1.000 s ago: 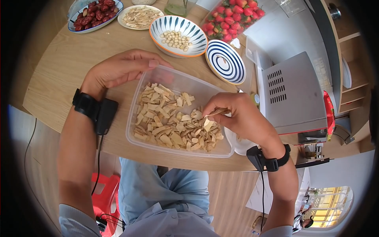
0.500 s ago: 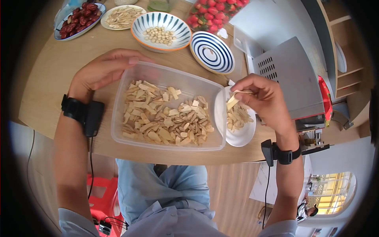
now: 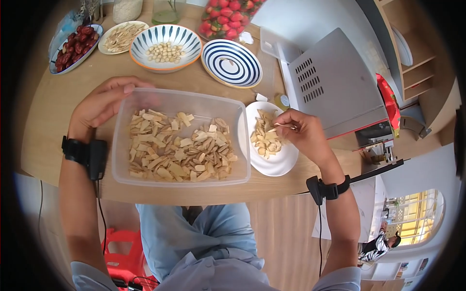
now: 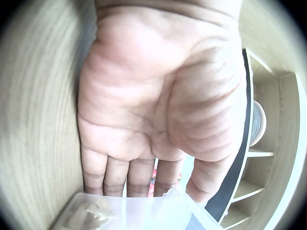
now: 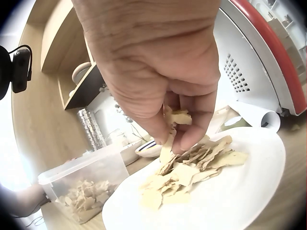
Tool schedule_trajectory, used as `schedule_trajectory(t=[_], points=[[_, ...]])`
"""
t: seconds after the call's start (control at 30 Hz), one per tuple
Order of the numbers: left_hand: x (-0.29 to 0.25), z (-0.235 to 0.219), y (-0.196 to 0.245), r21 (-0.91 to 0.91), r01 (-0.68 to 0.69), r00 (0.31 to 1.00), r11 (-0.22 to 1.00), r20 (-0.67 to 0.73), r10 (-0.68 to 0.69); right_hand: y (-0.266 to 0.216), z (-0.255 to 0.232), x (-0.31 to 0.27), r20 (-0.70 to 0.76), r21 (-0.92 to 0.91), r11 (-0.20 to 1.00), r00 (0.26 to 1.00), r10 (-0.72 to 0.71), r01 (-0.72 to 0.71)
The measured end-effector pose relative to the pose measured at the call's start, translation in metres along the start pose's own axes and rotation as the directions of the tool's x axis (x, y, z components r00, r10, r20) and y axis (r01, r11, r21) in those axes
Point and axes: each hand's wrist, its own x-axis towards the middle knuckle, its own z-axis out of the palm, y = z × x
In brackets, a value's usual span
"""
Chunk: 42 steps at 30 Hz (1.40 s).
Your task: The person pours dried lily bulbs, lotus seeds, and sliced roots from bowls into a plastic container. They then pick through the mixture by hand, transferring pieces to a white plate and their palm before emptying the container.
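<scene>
A clear plastic container (image 3: 182,182) of pale dried slices (image 3: 179,145) stands before me on the wooden table. My left hand (image 3: 104,99) holds its far left corner, thumb at the rim and fingers along the outer wall. In the left wrist view the palm (image 4: 148,91) faces the camera and the container's edge covers the fingertips. Over the white plate (image 3: 279,167), right of the container, my right hand (image 3: 303,133) pinches a few dried slices (image 5: 180,117) between thumb and fingers. Beneath them lies a small pile of similar slices (image 5: 187,172) on the plate.
Along the back stand a dish of red dates (image 3: 75,48), a plate of thin slices (image 3: 121,36), a bowl of pale round seeds (image 3: 165,51), a blue-ringed dish (image 3: 230,63) and strawberries (image 3: 225,19). A grey appliance (image 3: 335,80) stands at the right.
My right hand has gone from inside the container to over the white plate, carrying slices. The left hand has stayed at the container's corner. The head view has shifted.
</scene>
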Motion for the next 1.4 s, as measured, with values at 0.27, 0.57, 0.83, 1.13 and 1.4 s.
schedule_trajectory(t=[0.27, 0.57, 0.83, 1.13, 1.4], points=[[0.003, -0.008, -0.015, -0.028, -0.050, 0.998, 0.998, -0.031, 0.049, -0.003, -0.009, -0.011, 0.005, -0.098, 0.995, 1.000, 0.030, -0.029], [0.003, -0.004, -0.011, -0.057, -0.053, 0.999, 0.997, 0.000, 0.053, 0.004, -0.015, -0.020, -0.019, -0.022, 0.999, 0.999, 0.048, -0.048], [0.003, -0.004, -0.012, -0.056, -0.051, 0.999, 0.997, -0.003, 0.051, -0.002, -0.016, -0.027, -0.071, 0.111, 0.983, 0.985, 0.155, -0.147], [0.006, -0.002, -0.013, -0.035, -0.061, 0.998, 0.998, -0.016, 0.060, -0.029, -0.005, -0.031, -0.337, -0.283, 0.957, 0.928, -0.159, 0.061], [0.001, -0.006, -0.007, 0.003, -0.005, 1.000, 1.000, 0.030, 0.004, -0.124, 0.066, 0.005, 0.428, -0.248, 0.765, 0.776, -0.463, 0.594]])
